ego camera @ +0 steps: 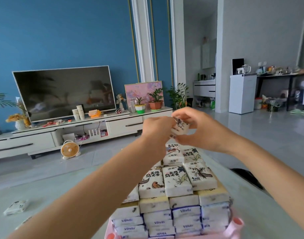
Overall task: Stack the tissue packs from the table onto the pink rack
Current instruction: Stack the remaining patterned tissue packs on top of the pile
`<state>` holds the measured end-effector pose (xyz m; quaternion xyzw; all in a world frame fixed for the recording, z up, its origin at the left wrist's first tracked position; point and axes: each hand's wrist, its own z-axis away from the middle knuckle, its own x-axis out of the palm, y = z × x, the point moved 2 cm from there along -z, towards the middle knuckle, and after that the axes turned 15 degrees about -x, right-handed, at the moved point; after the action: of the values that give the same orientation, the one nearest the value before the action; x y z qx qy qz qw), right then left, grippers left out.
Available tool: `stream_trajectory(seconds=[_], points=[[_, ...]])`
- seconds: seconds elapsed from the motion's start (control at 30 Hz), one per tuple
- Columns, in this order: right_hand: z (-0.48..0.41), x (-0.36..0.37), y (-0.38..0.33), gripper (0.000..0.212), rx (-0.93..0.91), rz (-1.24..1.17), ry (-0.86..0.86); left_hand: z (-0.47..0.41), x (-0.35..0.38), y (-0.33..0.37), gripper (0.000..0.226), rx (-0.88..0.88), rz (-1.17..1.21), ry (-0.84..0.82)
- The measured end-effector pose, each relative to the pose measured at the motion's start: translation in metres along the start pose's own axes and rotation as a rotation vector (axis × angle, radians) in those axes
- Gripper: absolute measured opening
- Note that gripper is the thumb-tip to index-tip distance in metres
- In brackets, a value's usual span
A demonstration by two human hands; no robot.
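Both hands hold one small white tissue pack (180, 128) with dark print above the far end of the stack. My left hand (156, 126) grips its left side and my right hand (196, 128) pinches its right side. Below them, a tall stack of tissue packs (177, 180) fills the pink rack (237, 226) at the bottom of the view. The top layers carry ink-style drawings, the lower ones read Vinda. One loose tissue pack (16, 207) lies on the pale table at the far left, and another shows at the left edge below it.
The pale table (65, 187) spreads under my arms. Beyond it stand a white TV cabinet (65, 133) with a television, cups and potted plants, and a small fan (69, 150) on the floor. A dark object (246, 176) sits past the table's right edge.
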<state>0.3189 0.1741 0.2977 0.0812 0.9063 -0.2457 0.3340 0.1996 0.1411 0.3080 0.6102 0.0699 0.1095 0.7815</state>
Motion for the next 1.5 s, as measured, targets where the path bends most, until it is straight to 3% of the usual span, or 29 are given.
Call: stream_trajectory(seconds=[0.07,0.17,0.23,0.33,0.43,0.57,0.83,1.03,1.2,1.5], points=[[0.006,-0.01,0.013,0.065,0.083,-0.025,-0.093,-0.001,-0.013,0.002,0.024,0.162,-0.237,0.007],[0.02,-0.017,0.029,0.07,0.21,-0.108,-0.304,-0.008,-0.059,-0.002,0.023,0.476,-0.633,0.257],[0.024,-0.015,0.033,0.07,0.244,-0.096,-0.403,-0.017,-0.087,-0.01,0.028,0.487,-0.757,0.37],[0.022,-0.011,0.035,0.074,0.257,-0.058,-0.477,-0.021,-0.102,-0.026,0.024,0.249,-0.661,0.26],[0.021,-0.005,0.034,0.07,0.266,-0.08,-0.536,-0.023,-0.102,-0.038,0.043,0.05,-0.554,0.152],[0.023,0.006,0.033,0.057,0.247,-0.157,-0.412,-0.026,-0.093,-0.046,0.049,0.049,-0.555,0.075],[0.025,0.021,0.036,0.058,0.178,-0.104,-0.251,-0.033,-0.085,-0.051,0.052,0.052,-0.579,0.046],[0.028,0.023,0.035,0.063,0.174,-0.098,-0.244,-0.038,-0.085,-0.052,0.054,0.061,-0.608,0.07],[0.034,0.011,0.034,0.061,0.273,-0.27,-0.325,-0.035,-0.089,-0.052,0.051,0.06,-0.559,0.073],[0.037,0.013,0.037,0.044,0.307,-0.24,-0.325,-0.03,-0.09,-0.055,0.052,0.043,-0.513,0.042]])
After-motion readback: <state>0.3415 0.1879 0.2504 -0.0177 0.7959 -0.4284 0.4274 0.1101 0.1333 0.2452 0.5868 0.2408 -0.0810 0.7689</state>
